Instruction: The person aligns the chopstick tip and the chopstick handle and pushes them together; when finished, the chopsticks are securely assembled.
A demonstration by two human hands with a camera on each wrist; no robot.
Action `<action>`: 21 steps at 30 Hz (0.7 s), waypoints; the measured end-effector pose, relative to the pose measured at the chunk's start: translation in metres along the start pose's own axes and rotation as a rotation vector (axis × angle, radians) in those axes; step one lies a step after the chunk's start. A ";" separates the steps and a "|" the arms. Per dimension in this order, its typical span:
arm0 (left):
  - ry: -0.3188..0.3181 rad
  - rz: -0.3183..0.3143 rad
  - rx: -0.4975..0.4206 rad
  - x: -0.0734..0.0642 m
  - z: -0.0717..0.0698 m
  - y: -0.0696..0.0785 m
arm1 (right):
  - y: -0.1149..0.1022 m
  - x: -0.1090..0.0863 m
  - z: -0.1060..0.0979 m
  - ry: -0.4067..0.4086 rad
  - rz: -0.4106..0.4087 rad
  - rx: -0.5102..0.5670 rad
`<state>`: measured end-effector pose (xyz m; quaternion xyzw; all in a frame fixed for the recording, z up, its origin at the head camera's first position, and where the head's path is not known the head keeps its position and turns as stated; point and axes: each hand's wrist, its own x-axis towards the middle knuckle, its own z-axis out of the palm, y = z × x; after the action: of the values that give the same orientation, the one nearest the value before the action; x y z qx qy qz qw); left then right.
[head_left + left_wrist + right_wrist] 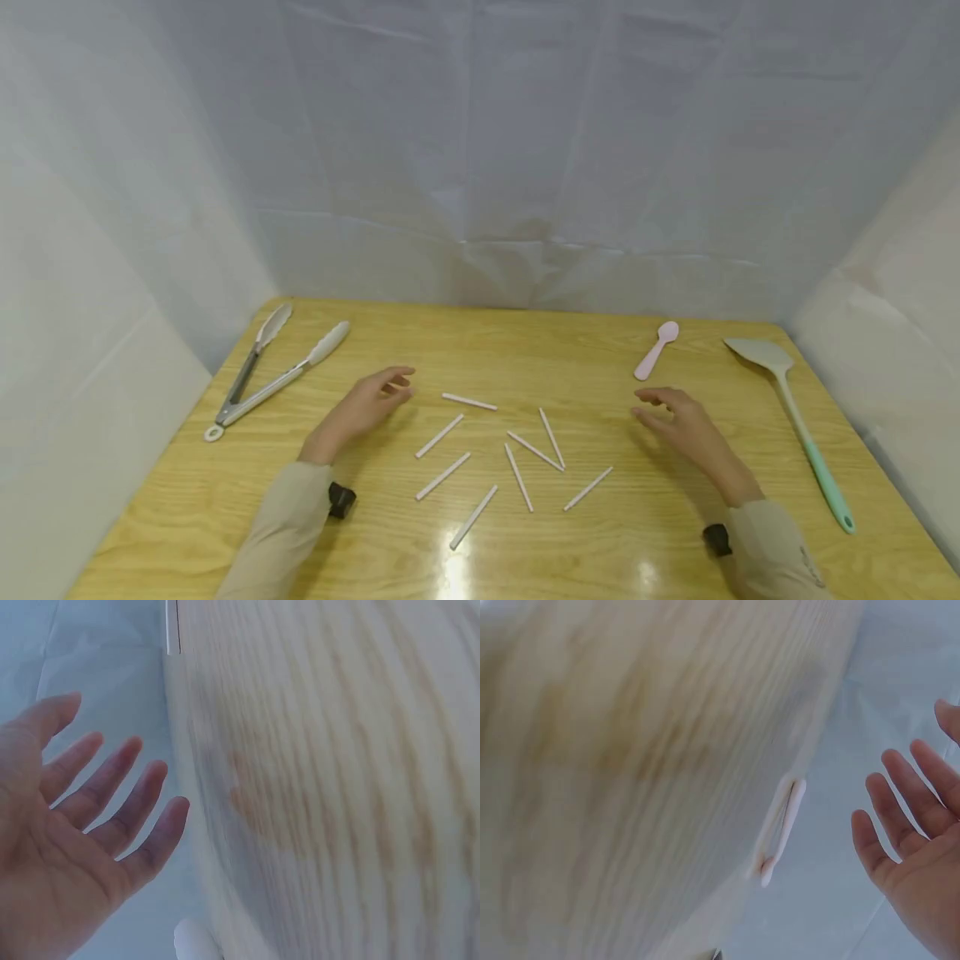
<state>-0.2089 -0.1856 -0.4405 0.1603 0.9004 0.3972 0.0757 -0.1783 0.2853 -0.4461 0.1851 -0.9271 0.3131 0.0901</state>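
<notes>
Several thin white sticks [442, 476] lie scattered on the wooden table [390, 550] between the two hands. My left hand [369, 403] hovers above the table left of them, its fingers relaxed and holding nothing; the left wrist view shows the palm and spread fingers [124, 825]. On the other side, my right hand [686, 427] is likewise raised with loosely bent fingers and nothing in it. A pink spoon [657, 350] lies just beyond the right hand and also appears in the right wrist view [780, 829].
Metal tongs [273, 385] lie spread at the back left, handle ring toward the front. A spatula [798, 421] with a pale head and green handle lies along the right side. White cloth [480, 167] hangs behind the table and along both sides.
</notes>
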 end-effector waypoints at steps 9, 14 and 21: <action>-0.073 0.026 -0.051 0.005 0.003 0.000 | -0.010 0.004 0.008 -0.090 0.048 0.071; -0.124 0.012 -0.076 0.012 0.006 -0.004 | -0.013 0.006 0.013 -0.134 0.058 0.068; -0.181 0.036 -0.095 0.022 0.011 -0.003 | -0.020 0.010 0.023 -0.198 0.052 0.096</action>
<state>-0.2273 -0.1728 -0.4504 0.2080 0.8671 0.4246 0.1569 -0.1808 0.2539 -0.4502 0.1950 -0.9200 0.3396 -0.0192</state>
